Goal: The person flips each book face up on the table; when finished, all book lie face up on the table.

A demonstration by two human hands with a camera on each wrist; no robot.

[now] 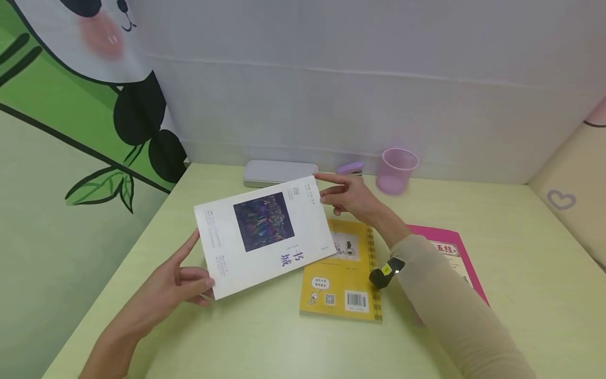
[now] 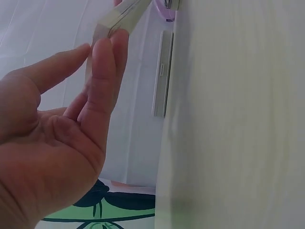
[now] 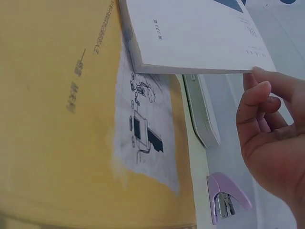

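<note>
A white book (image 1: 265,237) with a dark picture on its cover is held tilted a little above the table. My left hand (image 1: 184,276) holds its near left corner, thumb along the left edge and fingers under it; the left wrist view shows those fingertips (image 2: 107,52) at the book's corner (image 2: 116,16). My right hand (image 1: 347,197) grips the far right corner, index finger stretched along the top. In the right wrist view, my right hand (image 3: 271,129) touches the white book (image 3: 200,38) with a fingertip. Under it lies a yellow book (image 1: 345,279).
A pink book (image 1: 454,252) lies partly under my right forearm. Along the back wall stand a grey case (image 1: 276,172), a purple stapler (image 1: 350,168) and a pink cup (image 1: 396,171). The pale green table (image 1: 521,252) is walled at the back and both sides.
</note>
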